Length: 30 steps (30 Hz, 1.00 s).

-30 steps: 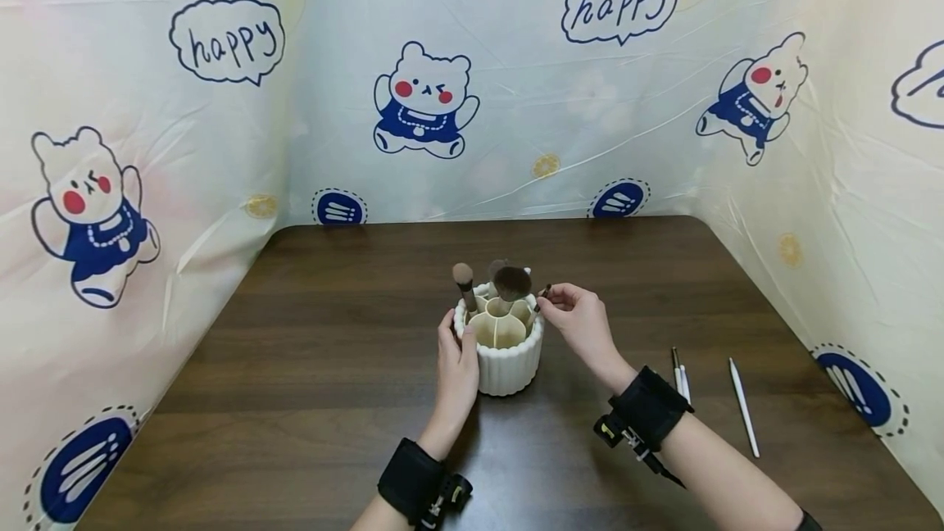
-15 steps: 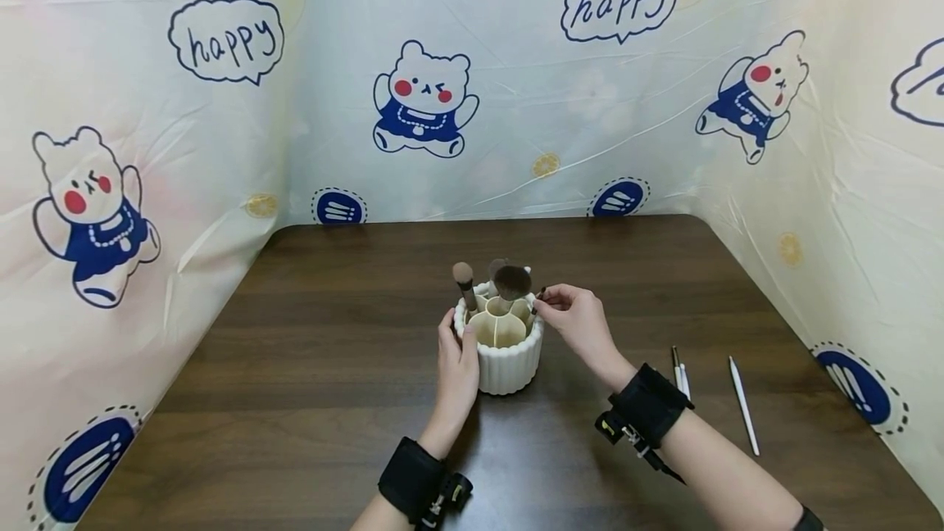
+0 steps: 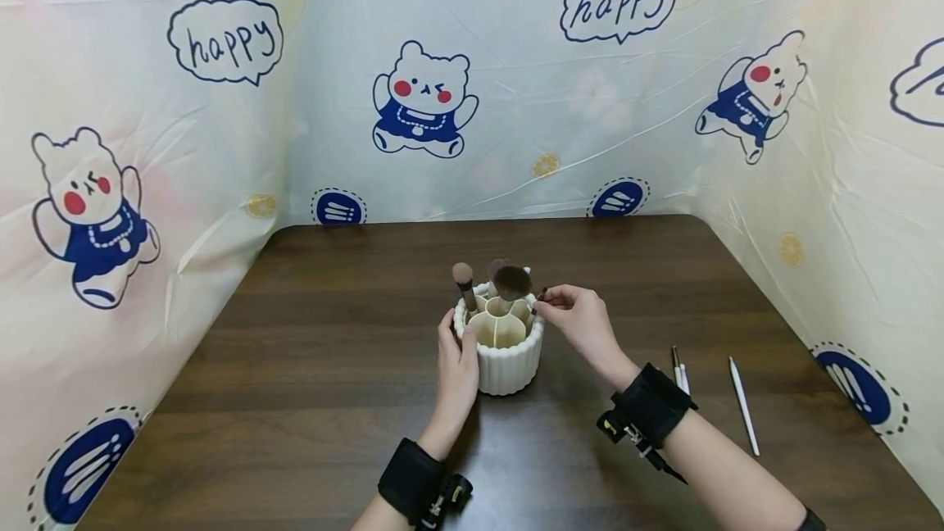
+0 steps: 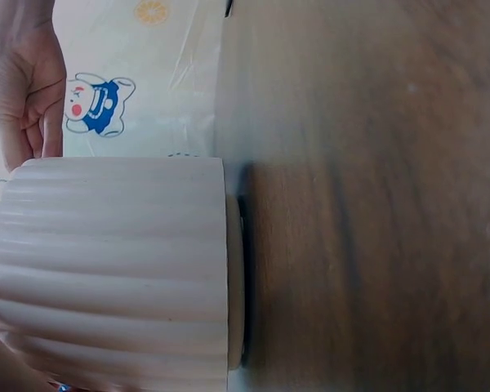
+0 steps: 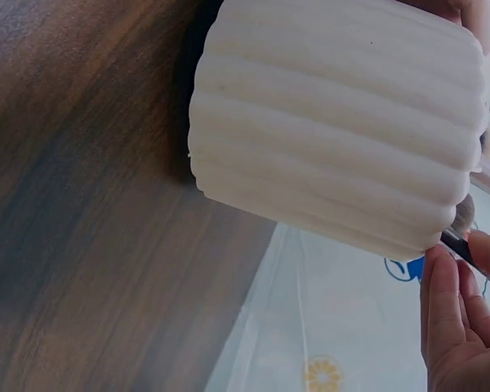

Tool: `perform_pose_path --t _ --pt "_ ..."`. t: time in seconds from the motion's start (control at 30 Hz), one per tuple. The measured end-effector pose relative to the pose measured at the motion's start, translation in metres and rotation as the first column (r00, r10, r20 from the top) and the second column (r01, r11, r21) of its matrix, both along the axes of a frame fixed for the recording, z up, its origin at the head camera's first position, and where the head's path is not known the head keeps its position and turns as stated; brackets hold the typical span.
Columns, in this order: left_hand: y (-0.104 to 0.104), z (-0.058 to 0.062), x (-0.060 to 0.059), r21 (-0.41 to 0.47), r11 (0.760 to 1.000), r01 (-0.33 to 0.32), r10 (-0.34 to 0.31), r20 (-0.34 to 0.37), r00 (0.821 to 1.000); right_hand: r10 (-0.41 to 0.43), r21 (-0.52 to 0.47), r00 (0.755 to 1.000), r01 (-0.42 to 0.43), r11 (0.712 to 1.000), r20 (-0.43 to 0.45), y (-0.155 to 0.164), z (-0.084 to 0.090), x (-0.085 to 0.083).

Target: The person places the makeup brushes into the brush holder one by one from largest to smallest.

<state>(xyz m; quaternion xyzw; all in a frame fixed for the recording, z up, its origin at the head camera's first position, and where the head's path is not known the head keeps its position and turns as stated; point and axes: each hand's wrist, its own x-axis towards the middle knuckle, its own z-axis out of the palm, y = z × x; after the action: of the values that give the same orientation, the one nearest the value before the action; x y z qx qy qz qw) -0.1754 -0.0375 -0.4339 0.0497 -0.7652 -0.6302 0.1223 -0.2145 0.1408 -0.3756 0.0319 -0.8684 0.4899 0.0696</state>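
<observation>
At the left, the person's left hand (image 3: 459,371) is curled against the side of the ribbed white holder (image 3: 509,371), thumb on the near side and the other fingers round the far left — probably to stop it sliding or tipping. The holder stands upright on the brown surface (image 3: 295,351), its divided mouth facing up, which likely lets each tool sit apart from its neighbours. A brush with a small rounded head (image 3: 463,275) leans at its left rim; right of that, a fuller dark brush (image 3: 512,283) rises, bristles uppermost, presumably so that they are not crushed. At the right rim, the right hand (image 3: 583,322) has its fingers nearly closed, thumb and fingertips pinching a slim dark rod (image 5: 456,242) — a light grip that seems suited to something so thin. Its lower end is hidden by the holder's wall. Farther right, two slim tools (image 3: 680,371) lie close together, then a white stick (image 3: 743,406) alone, all within the right arm's easy reach, it seems
</observation>
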Motion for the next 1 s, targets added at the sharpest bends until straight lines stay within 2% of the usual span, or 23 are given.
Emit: perform_pose_path --t 0.37,0.57,0.83,1.0 --pt "-0.002 0.0 -0.001 0.024 1.0 0.013 -0.014 0.029 0.999 -0.008 -0.014 0.999 0.008 1.0 0.044 0.004 -0.005 0.013" --pt "-0.005 0.001 -0.004 0.033 0.999 0.036 -0.038 0.044 0.998 0.024 -0.011 0.997 -0.023 1.0 0.078 0.0 -0.013 0.026" --pt "-0.01 0.001 -0.006 0.041 0.998 0.042 -0.044 0.041 0.998 0.06 -0.012 0.984 -0.059 0.998 0.169 -0.011 -0.018 0.045" --pt "-0.01 0.001 -0.006 0.02 0.999 0.044 -0.045 0.055 0.997 0.068 -0.01 0.982 -0.068 0.998 0.175 -0.014 -0.016 0.048"
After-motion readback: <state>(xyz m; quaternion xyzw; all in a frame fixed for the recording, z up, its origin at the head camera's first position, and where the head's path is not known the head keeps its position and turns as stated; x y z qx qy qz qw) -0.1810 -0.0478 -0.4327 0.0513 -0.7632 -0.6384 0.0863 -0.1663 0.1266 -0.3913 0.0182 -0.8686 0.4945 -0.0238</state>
